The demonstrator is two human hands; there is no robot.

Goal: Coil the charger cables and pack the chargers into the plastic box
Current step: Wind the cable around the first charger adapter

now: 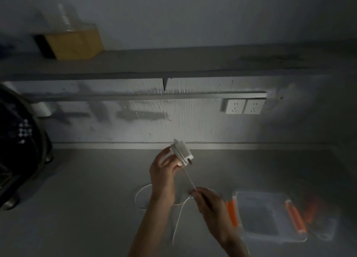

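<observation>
My left hand (164, 171) holds up a white charger block (182, 152) above the grey table, with turns of white cable wound around it. A taut stretch of the cable (190, 180) runs down from the block to my right hand (205, 200), which pinches it. The slack white cable (139, 194) loops on the table under my forearms and trails toward me. A clear plastic box (270, 216) with orange latches sits on the table to the right of my right hand.
A grey table surface (87, 198) meets a wall bearing two white sockets (244, 106). A shelf above holds a yellow-brown box (74, 44). A dark round object (17, 141) stands at the left edge. The scene is dim.
</observation>
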